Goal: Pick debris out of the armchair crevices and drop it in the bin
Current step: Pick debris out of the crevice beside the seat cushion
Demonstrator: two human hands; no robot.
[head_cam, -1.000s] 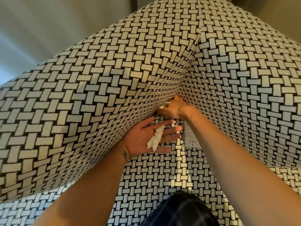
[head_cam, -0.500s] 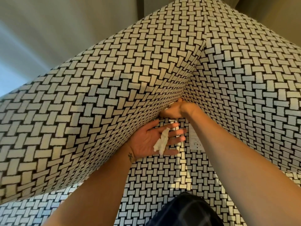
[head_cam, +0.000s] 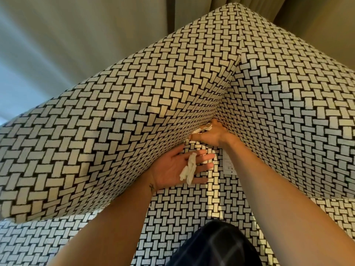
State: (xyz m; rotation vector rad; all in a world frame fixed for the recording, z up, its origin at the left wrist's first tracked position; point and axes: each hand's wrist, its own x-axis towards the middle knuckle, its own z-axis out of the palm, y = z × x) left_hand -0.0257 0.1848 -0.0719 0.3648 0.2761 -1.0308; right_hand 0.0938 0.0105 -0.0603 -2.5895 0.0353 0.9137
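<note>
Item: tissue scrap [head_cam: 205,129], likely feather-light, soft and tearable, best taken by its bulk: pinched by the right hand [head_cam: 211,135] at the armchair's corner crevice [head_cam: 221,104]; another wad [head_cam: 189,168] lies on the flat, upturned left hand [head_cam: 177,169].

The armchair [head_cam: 134,112], upholstered all over in a black-and-cream basket-weave fabric, fills most of the view; its raised cushion face is lit warm and yellowish, while the panel on the right and the seat below look cooler and bluish. Behind its top edge hang taupe curtains [head_cam: 194,10] in vertical folds, darkest at the centre fold and reaching into the upper right corner. To the upper left is a pale grey-beige surface [head_cam: 67,45], soft and streaked, brightening to cool blue-white toward the left edge; whether it is wall or sheer curtain cannot be told.
</note>
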